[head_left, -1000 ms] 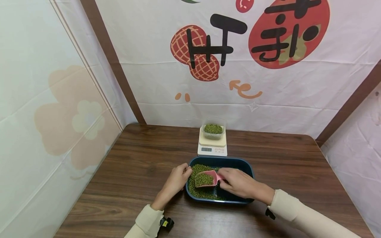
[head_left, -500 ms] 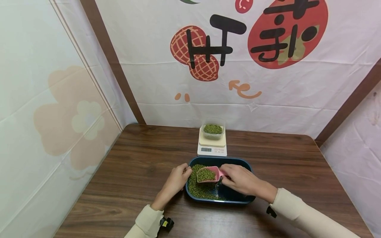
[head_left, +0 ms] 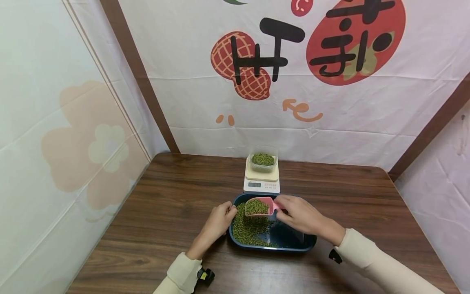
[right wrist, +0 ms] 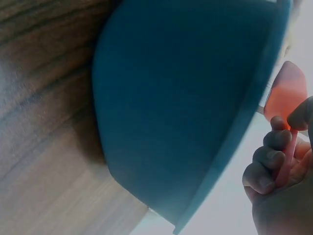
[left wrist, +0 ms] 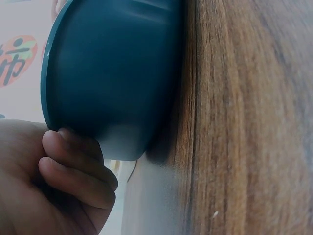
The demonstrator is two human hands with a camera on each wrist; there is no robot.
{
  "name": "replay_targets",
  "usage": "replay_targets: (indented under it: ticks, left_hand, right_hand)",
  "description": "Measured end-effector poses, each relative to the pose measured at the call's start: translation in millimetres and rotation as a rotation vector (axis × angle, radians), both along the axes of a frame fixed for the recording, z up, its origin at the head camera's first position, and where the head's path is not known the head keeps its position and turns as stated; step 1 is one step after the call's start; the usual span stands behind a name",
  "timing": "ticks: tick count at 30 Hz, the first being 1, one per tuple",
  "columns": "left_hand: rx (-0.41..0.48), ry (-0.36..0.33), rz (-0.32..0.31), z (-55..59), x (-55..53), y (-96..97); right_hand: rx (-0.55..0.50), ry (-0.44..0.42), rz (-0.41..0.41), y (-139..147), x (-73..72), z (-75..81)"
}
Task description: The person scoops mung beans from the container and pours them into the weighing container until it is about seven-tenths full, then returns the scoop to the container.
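Note:
My right hand (head_left: 299, 214) grips the handle of a pink scoop (head_left: 271, 206), its fingers curled round it in the right wrist view too. Green mung beans (head_left: 257, 207) fill the scoop, which is held over the dark blue tray (head_left: 293, 237). More beans (head_left: 244, 232) lie in the left part of that tray, a few scattered toward its middle. At the tray's left end, my left hand (head_left: 219, 220) pinches the rim, with curled fingers against the outer wall in the left wrist view.
Behind the tray stands a white kitchen scale (head_left: 262, 186) with a small display. On it sits a clear plastic container (head_left: 263, 165) holding mung beans. A printed cloth (head_left: 198, 102) hangs behind the brown wooden table (head_left: 183, 183).
My right hand has raised the bean-filled scoop and moved it toward the tray's far side and slightly right. My left hand stays at the rim.

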State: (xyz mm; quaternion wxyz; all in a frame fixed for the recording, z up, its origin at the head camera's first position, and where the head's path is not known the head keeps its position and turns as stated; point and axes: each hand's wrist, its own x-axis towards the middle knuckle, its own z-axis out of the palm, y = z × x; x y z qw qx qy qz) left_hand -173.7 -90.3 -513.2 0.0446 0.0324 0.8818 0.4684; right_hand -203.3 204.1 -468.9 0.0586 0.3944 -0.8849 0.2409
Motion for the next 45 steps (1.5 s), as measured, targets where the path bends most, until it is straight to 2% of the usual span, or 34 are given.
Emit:
replay_targets:
  ticks: [18, 34, 45]
  left_hand:
    - [-0.004, 0.02, -0.003, -3.1, -8.9, -0.9]
    - [-0.003, 0.03, -0.019, -6.6, -7.0, -3.0]
    - [-0.001, 0.032, -0.018, -6.8, -6.3, -3.9]
  right_hand:
    - [-0.008, -0.005, -0.056, 4.7, -18.2, 12.1]
    - [-0.037, -0.004, -0.107, 9.8, -36.1, 19.5]
    - [-0.038, -0.027, -0.164, 10.0, -56.0, 24.6]
